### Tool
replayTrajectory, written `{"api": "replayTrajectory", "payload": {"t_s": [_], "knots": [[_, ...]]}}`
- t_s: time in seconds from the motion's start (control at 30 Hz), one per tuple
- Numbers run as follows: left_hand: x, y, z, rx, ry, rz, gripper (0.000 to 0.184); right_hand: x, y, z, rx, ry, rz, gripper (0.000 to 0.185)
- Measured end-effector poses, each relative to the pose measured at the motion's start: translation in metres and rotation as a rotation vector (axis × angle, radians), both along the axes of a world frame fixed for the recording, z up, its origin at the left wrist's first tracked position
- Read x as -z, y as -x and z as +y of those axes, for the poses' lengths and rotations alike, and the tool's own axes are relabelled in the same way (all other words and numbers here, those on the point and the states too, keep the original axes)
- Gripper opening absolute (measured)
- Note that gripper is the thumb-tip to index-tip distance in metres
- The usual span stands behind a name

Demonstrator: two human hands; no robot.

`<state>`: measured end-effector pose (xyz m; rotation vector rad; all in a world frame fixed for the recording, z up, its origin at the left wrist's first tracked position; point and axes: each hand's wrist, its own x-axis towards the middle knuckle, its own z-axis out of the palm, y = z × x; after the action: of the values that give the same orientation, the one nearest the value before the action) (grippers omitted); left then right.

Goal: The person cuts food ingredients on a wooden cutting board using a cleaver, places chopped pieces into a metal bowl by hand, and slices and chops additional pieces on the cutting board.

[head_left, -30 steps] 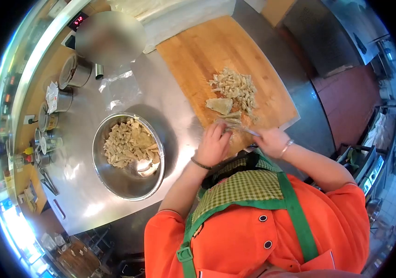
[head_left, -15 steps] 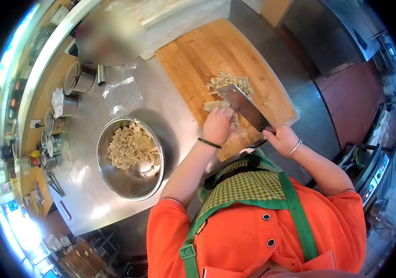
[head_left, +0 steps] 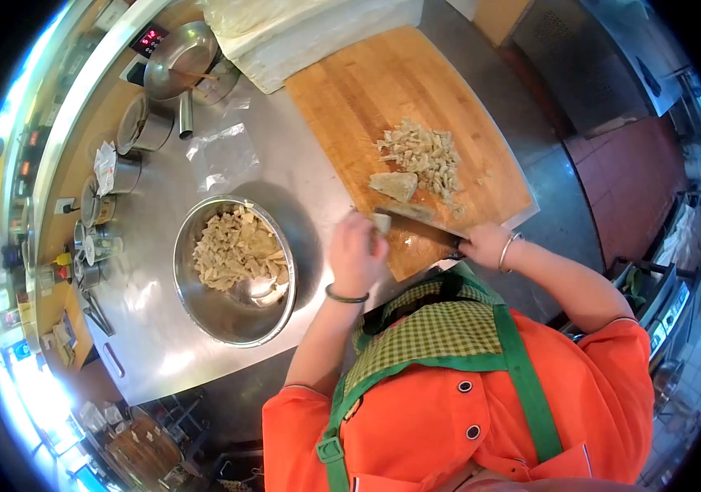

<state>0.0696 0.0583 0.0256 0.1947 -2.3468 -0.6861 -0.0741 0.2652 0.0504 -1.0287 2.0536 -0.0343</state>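
Observation:
My right hand (head_left: 486, 246) is closed round the handle of a cleaver (head_left: 413, 215), whose blade lies low and edge-on to my view across the cutting board's near part. My left hand (head_left: 356, 256), a little blurred, is at the board's left edge with its fingers curled. A small pale piece of food (head_left: 381, 222) shows at its fingertips, close to the blade's tip. On the wooden cutting board (head_left: 350, 90) lie a flat pale slab (head_left: 394, 186) and a heap of chopped pale pieces (head_left: 424, 154).
Left of the board, a steel bowl (head_left: 236, 324) holds similar chopped pieces. A clear plastic bag (head_left: 223, 156) lies behind it. Lidded pots (head_left: 144, 125), a pan (head_left: 180, 59) and tongs (head_left: 97, 312) line the counter's left side. A white block-like container (head_left: 318, 41) borders the board's far edge.
My left hand has drawn back left and toward me, off the slab. The cleaver has swung lower and nearer, away from the chopped heap. The view has shifted slightly.

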Motion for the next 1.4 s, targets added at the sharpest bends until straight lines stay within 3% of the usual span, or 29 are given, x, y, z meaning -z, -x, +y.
{"api": "replayTrajectory", "payload": {"t_s": [0.07, 0.17, 0.3, 0.7, 1.0, 1.13, 1.23, 1.4], "knots": [[0.033, -0.003, 0.019, 0.152, -0.003, -0.143, 0.028, -0.004, 0.008, -0.004, 0.033, -0.070, 0.024, 0.030], [0.051, -0.010, 0.039, 0.218, 0.067, -0.271, 0.028, 0.002, 0.002, -0.002, 0.077, 0.110, 0.080, 0.029], [0.042, -0.017, 0.046, 0.200, -0.018, -0.214, 0.028, -0.037, -0.021, -0.017, 0.151, 0.053, 0.041, 0.025], [0.064, -0.018, 0.043, 0.220, -0.021, -0.148, 0.029, -0.054, -0.028, -0.048, -0.043, -0.185, 0.000, 0.022], [0.069, -0.020, 0.041, 0.258, -0.052, -0.044, 0.026, -0.015, -0.044, -0.068, -0.020, -0.071, 0.070, 0.025], [0.068, -0.019, 0.040, 0.241, -0.020, -0.198, 0.026, -0.020, -0.039, -0.056, -0.045, -0.115, 0.101, 0.025], [0.059, -0.023, 0.041, 0.245, -0.032, -0.181, 0.027, -0.020, -0.042, -0.023, 0.133, -0.069, 0.089, 0.018], [0.058, -0.022, 0.043, 0.253, 0.014, -0.144, 0.027, -0.005, -0.038, -0.069, 0.022, -0.046, 0.081, 0.021]]}}
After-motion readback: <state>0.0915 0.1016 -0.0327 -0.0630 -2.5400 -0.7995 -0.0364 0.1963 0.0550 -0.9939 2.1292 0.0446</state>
